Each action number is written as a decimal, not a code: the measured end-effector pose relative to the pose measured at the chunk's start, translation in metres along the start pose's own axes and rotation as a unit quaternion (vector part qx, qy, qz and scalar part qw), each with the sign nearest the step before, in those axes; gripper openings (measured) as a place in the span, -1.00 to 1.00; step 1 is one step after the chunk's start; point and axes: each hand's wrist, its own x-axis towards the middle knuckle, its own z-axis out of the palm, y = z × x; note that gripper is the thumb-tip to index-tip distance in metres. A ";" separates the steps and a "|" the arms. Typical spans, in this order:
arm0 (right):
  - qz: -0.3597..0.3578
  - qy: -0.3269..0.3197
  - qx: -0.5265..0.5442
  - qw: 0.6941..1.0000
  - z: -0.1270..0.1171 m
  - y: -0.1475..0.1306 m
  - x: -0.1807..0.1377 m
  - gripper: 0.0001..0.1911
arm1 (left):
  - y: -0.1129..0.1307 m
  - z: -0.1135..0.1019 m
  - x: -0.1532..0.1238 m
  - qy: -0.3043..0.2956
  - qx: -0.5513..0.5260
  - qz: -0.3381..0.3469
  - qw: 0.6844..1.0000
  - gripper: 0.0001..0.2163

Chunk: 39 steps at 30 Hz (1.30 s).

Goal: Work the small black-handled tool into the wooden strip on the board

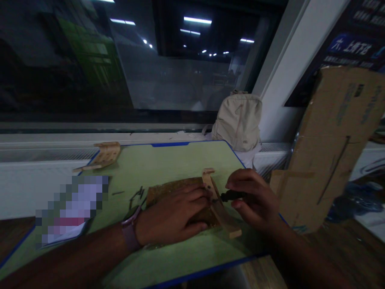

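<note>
My left hand lies flat, fingers stretched out, pressing down on a brown wooden panel on the green mat. A light wooden strip stands against the panel's right edge, under my fingertips. My right hand is closed round a small dark screwdriver, whose tip points left at the strip. Several small dark screws lie scattered on the mat left of the panel.
Another wooden bracket piece rests at the mat's far left corner. A beige backpack sits by the window. A tall cardboard box leans at the right. A blurred paper object lies at the left.
</note>
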 end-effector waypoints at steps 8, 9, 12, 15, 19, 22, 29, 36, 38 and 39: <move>0.049 -0.006 0.066 0.997 0.008 0.002 -0.005 -0.57 | 0.001 -0.002 0.001 0.004 -0.002 0.000 1.000 -0.65; 0.043 0.021 0.067 0.997 0.009 0.004 -0.005 -0.55 | 0.001 -0.001 0.001 0.002 -0.003 -0.003 1.000 -0.65; 0.001 0.060 0.023 0.998 0.008 0.008 -0.002 -0.57 | 0.000 -0.001 0.001 -0.002 -0.010 -0.009 1.000 -0.64; -0.012 0.010 -0.023 1.000 0.003 0.005 -0.001 -0.68 | 0.001 -0.001 0.001 0.001 -0.016 -0.010 1.000 -0.64; 0.028 -0.026 0.014 0.999 -0.001 -0.003 -0.003 -0.58 | 0.002 -0.001 0.001 0.006 -0.021 -0.013 1.000 -0.64; 0.053 -0.041 0.045 0.997 0.002 -0.004 -0.005 -0.54 | 0.002 -0.001 0.002 0.005 -0.018 -0.010 1.000 -0.67; 0.032 0.082 0.064 0.994 0.011 0.009 -0.009 -0.41 | 0.001 -0.001 -0.001 0.005 -0.010 -0.006 1.000 -0.66; 0.008 0.002 0.014 1.000 -0.001 0.000 -0.003 -0.67 | 0.001 0.000 0.002 0.010 -0.019 -0.005 1.000 -0.63; 0.017 -0.026 0.026 0.999 -0.002 -0.003 -0.002 -0.62 | 0.002 0.000 0.002 0.015 -0.021 -0.001 1.000 -0.66; 0.024 -0.037 0.034 0.998 -0.002 -0.004 -0.001 -0.60 | 0.002 0.000 0.003 0.016 -0.022 0.000 1.000 -0.68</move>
